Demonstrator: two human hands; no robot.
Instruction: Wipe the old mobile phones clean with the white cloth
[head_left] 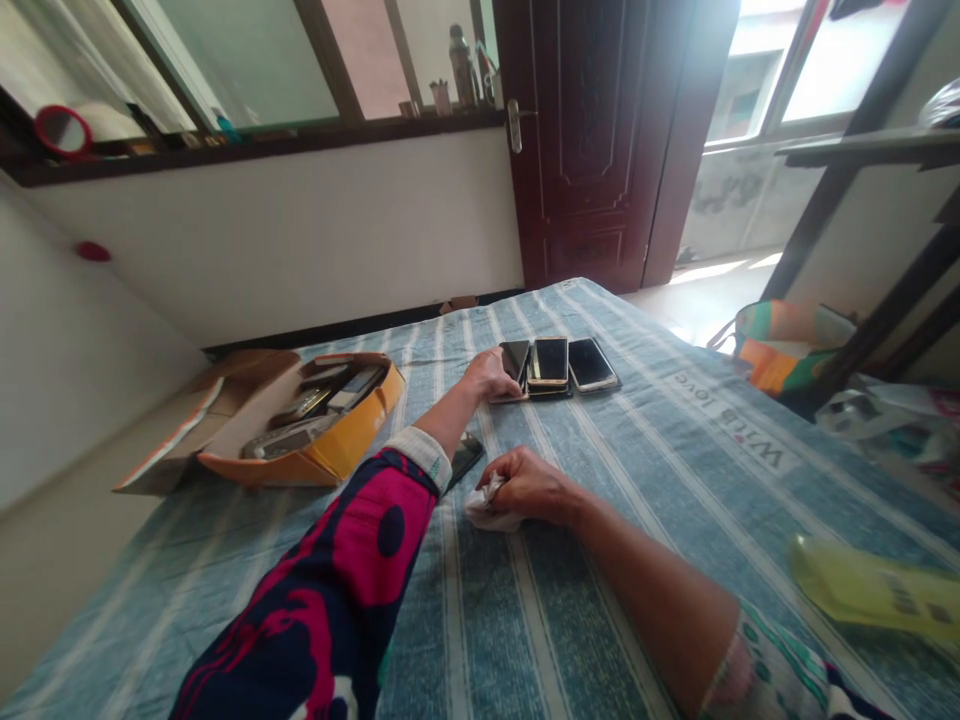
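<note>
My left hand (491, 376) reaches forward and grips the left edge of a dark-screened mobile phone (516, 358), which lies at the left end of a row. Beside it is a gold-edged phone (550, 360) that seems to rest on another dark one, and at the right end a white-edged phone (592, 364). Closer to me, my right hand (529, 484) is closed around a crumpled white cloth (491, 508) at the bed's surface. Another dark phone (466, 458) lies between my hands, partly hidden by my left forearm.
An open orange cardboard box (367, 425) holding several old phones stands to the left. A yellow packet (874, 590) lies at the right on the blue striped sheet (600, 590). Bags (787, 345) sit beyond the bed's right edge, and a dark red door (585, 150) is behind.
</note>
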